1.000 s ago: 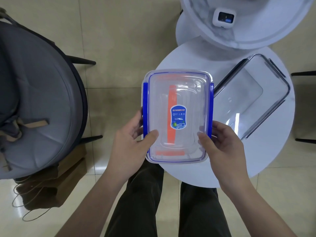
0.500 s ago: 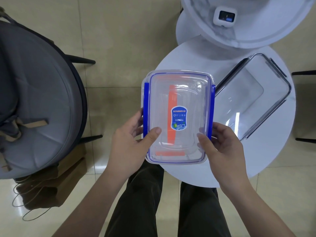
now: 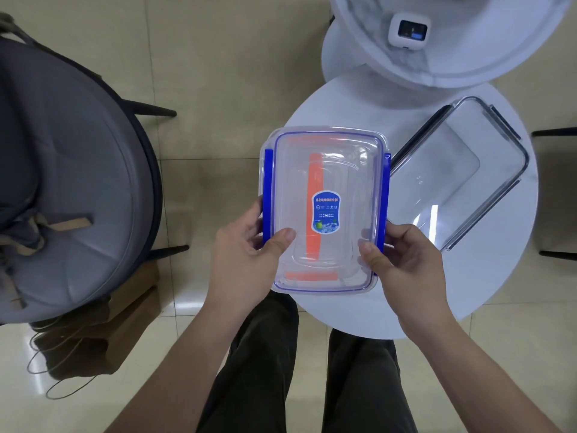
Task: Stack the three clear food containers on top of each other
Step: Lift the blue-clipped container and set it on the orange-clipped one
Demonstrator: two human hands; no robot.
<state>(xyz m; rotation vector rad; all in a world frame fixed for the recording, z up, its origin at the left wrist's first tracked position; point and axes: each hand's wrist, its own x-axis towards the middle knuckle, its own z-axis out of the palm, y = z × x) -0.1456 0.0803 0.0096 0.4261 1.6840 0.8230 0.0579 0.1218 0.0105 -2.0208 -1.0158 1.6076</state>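
A clear container with blue side clips (image 3: 340, 170) and a blue label on its lid is held over the left part of the round white table (image 3: 468, 292). Orange strips show through it, as if another container sits under or inside it. My left hand (image 3: 246, 257) grips its near left edge, thumb on the lid. My right hand (image 3: 402, 260) grips its near right edge the same way. A larger clear container with dark clips (image 3: 462, 176) lies on the table to the right, turned at an angle.
A taller white marble-look round table (image 3: 468, 67) overlaps the far side and carries a small white device (image 3: 409, 31). A grey cushioned chair (image 3: 62, 182) stands at the left, with a brown paper bag (image 3: 103, 332) on the tiled floor below it. My legs are under the table edge.
The blue-clipped container has drifted very slightly toward me between my hands. My grip looks the same.
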